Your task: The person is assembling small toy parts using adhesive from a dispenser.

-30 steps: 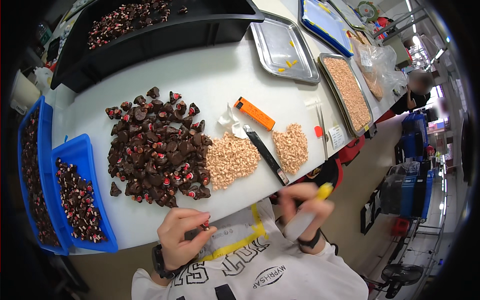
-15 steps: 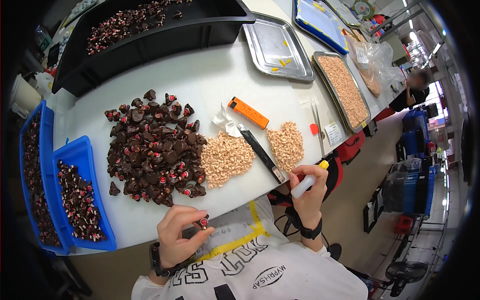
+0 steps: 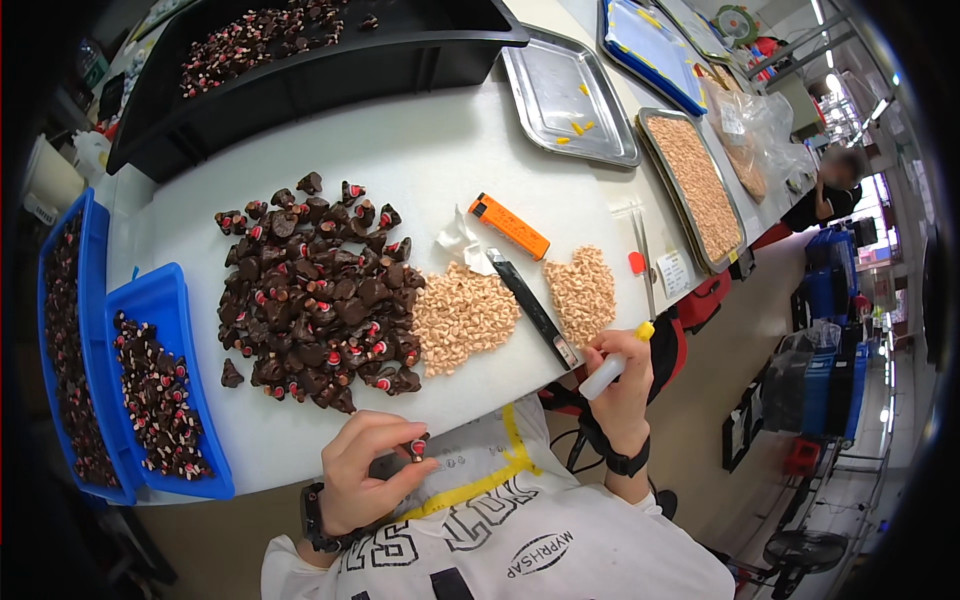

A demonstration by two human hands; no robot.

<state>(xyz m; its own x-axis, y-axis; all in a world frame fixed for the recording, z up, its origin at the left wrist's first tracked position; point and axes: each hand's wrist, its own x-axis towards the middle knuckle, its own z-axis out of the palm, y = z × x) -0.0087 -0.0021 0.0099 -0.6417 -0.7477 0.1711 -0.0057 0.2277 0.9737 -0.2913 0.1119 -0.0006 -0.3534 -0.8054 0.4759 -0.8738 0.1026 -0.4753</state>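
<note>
My left hand (image 3: 372,475) is at the table's front edge, pinching a small dark brown figure piece (image 3: 419,448) with a red patch between thumb and fingertips. My right hand (image 3: 622,405) is wrapped round a small translucent squeeze bottle (image 3: 603,377) with a yellow cap, tilted with the cap up and to the right. Beyond my left hand lies a heap of similar dark brown pieces (image 3: 318,300), several with red patches. Two piles of tiny beige parts, a wider pile (image 3: 462,320) and a narrower pile (image 3: 582,293), lie on either side of a black utility knife (image 3: 533,310).
An orange box (image 3: 510,227) and crumpled white paper (image 3: 460,240) lie behind the knife. Blue bins (image 3: 218,440) of pieces stand left, a black tub (image 3: 330,105) at the back. A metal tray (image 3: 560,70), a tray of beige parts (image 3: 690,180) and tweezers (image 3: 645,265) are right.
The whole view has shifted slightly, so the table things appear a little further right. My right hand with the bottle has come slightly left relative to the table. Both hands keep their holds.
</note>
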